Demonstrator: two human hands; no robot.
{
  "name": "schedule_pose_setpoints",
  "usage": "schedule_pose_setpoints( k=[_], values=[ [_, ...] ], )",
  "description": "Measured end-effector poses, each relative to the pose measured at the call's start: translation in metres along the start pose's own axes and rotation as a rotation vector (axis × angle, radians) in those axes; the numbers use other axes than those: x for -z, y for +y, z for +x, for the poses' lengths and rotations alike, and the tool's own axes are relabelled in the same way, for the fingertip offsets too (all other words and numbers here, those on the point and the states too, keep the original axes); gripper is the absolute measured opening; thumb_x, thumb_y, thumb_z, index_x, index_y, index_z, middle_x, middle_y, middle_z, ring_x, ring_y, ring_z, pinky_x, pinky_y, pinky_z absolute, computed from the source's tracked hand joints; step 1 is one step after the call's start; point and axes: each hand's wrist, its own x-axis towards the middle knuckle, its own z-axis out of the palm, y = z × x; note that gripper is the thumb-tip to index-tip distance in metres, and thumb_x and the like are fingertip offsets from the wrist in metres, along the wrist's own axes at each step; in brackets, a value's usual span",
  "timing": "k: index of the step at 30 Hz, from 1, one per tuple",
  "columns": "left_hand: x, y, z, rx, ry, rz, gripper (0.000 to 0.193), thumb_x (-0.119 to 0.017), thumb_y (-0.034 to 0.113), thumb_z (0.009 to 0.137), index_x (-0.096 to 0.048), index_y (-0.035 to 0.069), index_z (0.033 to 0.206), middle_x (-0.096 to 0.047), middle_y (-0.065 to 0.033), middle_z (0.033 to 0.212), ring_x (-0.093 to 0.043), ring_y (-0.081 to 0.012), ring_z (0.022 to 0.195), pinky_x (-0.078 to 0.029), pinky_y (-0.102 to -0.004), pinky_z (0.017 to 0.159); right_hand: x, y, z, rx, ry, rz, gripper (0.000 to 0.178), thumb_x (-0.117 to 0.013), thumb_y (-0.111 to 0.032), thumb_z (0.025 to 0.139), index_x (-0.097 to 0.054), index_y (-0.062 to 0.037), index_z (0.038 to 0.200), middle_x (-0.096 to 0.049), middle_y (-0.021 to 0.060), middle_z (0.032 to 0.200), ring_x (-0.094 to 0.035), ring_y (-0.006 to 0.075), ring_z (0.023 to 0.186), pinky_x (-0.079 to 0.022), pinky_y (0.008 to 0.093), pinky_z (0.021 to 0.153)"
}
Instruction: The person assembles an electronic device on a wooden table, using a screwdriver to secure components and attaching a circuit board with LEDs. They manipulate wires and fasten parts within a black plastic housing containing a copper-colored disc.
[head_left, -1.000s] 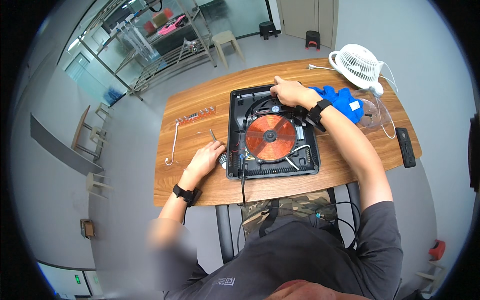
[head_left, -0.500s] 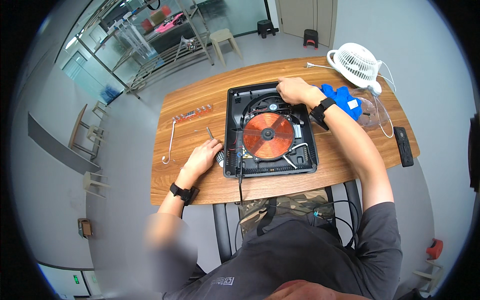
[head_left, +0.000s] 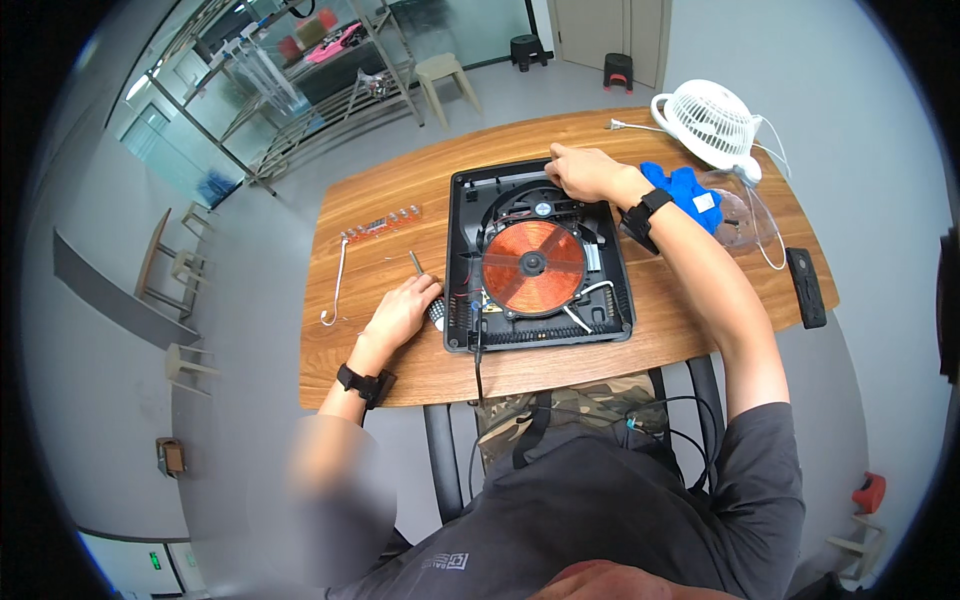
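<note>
An opened induction cooker (head_left: 463,335) lies on the wooden table in front of me, its black housing showing a round copper coil (head_left: 533,268), a fan (head_left: 543,210) behind it and loose white leads. My right hand (head_left: 588,174) reaches over to the far rim, its fingers curled closed at the edge; the fingertips are partly hidden. Beside the housing's left wall, my left hand (head_left: 402,308) is closed over a screwdriver (head_left: 437,314). The screwdriver's metal shaft points away from me, and its black-and-white handle shows beneath the fingers.
A slim circuit board (head_left: 380,224) with a white lead lies at left. To the right are a blue cloth-like bundle (head_left: 688,196), a clear plastic bag (head_left: 745,222), a white fan (head_left: 708,125) with its cord, and a black oblong object (head_left: 806,288). A black cable (head_left: 479,375) hangs over the near edge.
My right hand has shifted very slightly away from me and left along the far rim. My left hand stays on the screwdriver, and the whole view has moved a little.
</note>
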Motion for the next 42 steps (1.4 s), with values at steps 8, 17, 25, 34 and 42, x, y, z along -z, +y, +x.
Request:
schedule_pose_setpoints(
  k=[8,17,25,34,42],
  values=[
    [0.0,0.001,0.003,0.007,-0.012,-0.002,0.025,-0.057,0.002,0.087,-0.062,0.004,0.111,-0.062,-0.0127,0.113,-0.062,-0.0338,0.112,-0.055,-0.0433,0.089,-0.016,0.01,0.002,0.012,-0.068,-0.118,0.023,-0.059,-0.008,0.088,-0.074,-0.0048,0.105,-0.058,0.0181,0.127,-0.061,0.0361,0.119,-0.051,0.046,0.1],
    [0.0,0.0,0.004,-0.02,0.024,-0.023,0.026,-0.057,0.001,0.087,-0.062,0.004,0.112,-0.062,-0.0129,0.113,-0.062,-0.034,0.112,-0.055,-0.0429,0.089,-0.008,0.006,-0.008,0.027,-0.017,0.073,0.024,-0.062,-0.018,0.092,-0.072,-0.0059,0.109,-0.061,0.0173,0.118,-0.063,0.0362,0.113,-0.052,0.0463,0.096],
    [0.004,0.005,0.001,0.001,0.003,0.004,0.026,-0.056,0.002,0.087,-0.061,0.005,0.112,-0.062,-0.0128,0.112,-0.062,-0.0338,0.111,-0.056,-0.0428,0.088,-0.015,-0.004,-0.008,0.059,-0.131,0.04,0.034,-0.08,-0.027,0.082,-0.071,-0.0043,0.105,-0.071,0.0156,0.11,-0.067,0.0343,0.107,-0.055,0.0437,0.09],
    [0.002,0.004,-0.001,-0.015,0.066,-0.038,0.024,-0.057,0.003,0.089,-0.061,0.005,0.112,-0.061,-0.0117,0.113,-0.063,-0.0332,0.111,-0.056,-0.0431,0.087,-0.012,0.001,-0.005,0.107,-0.138,0.037,0.037,-0.081,-0.029,0.083,-0.072,-0.0039,0.108,-0.071,0.0141,0.108,-0.067,0.0343,0.107,-0.055,0.0443,0.088],
    [0.002,0.004,-0.001,0.026,0.007,-0.066,0.033,-0.059,0.001,0.085,-0.062,0.003,0.117,-0.062,-0.0133,0.116,-0.062,-0.0349,0.111,-0.054,-0.0436,0.092,-0.012,-0.001,-0.008,0.097,-0.116,0.039,0.035,-0.08,-0.027,0.082,-0.073,-0.0046,0.107,-0.069,0.0136,0.11,-0.066,0.0338,0.108,-0.054,0.0441,0.09]
  ],
)
